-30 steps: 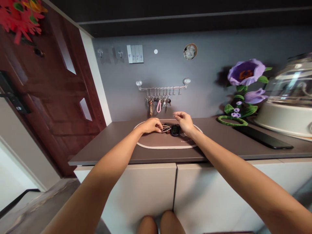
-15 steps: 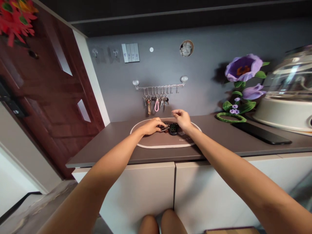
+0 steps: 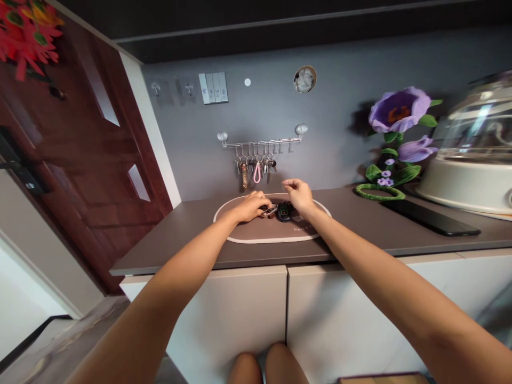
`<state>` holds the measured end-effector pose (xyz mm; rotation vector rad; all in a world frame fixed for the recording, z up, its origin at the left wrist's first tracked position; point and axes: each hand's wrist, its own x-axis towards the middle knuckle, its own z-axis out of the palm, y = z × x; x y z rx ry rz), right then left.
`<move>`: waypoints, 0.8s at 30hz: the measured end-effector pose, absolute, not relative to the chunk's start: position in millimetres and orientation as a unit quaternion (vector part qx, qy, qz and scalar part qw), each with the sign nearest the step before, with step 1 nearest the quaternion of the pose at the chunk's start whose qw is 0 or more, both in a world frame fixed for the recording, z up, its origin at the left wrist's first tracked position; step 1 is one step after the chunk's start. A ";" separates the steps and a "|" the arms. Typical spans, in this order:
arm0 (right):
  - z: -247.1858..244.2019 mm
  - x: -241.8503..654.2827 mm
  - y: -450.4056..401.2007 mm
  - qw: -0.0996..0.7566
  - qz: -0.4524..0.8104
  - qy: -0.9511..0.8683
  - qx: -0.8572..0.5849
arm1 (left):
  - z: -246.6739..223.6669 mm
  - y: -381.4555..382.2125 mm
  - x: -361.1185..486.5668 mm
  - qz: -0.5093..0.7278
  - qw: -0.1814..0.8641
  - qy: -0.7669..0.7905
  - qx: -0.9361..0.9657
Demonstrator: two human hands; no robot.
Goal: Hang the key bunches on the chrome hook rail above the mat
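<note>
A bunch of keys [image 3: 269,211] lies on the brown oval mat [image 3: 264,233], with a black key fob [image 3: 284,212] at its right. My left hand [image 3: 253,206] is closed on the left part of the bunch, fingertips at the metal keys. Just right of and above the fob is my right hand [image 3: 299,196], its thumb and forefinger pinched together; anything between them is too small to make out. Behind both hands a clear hook rail [image 3: 262,143] on the wall carries several keys and a pink loop [image 3: 257,173].
To the right stand a purple flower decoration [image 3: 400,112] and a large appliance with a transparent cover [image 3: 472,170]. A black phone [image 3: 430,217] lies in front of them. The counter's front edge [image 3: 248,262] runs below my forearms, and a dark shelf [image 3: 280,26] hangs overhead.
My left hand has shifted slightly right and its fingers have curled closer round the keys, which have turned a little. My right hand has barely moved.
</note>
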<state>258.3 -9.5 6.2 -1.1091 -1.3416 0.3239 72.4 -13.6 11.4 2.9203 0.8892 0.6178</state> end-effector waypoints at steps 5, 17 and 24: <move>7.2 258.2 -12.4 0.629 0.133 -0.585 -0.495 | 13.8 -10.2 65.3 0.191 0.008 0.280 0.941; 9.5 256.8 -16.7 0.620 0.127 -0.596 -0.494 | 19.1 1.2 57.0 0.296 0.134 0.313 0.892; 9.6 255.3 -16.8 0.611 0.128 -0.601 -0.499 | 19.2 1.0 55.9 0.402 0.391 0.294 0.774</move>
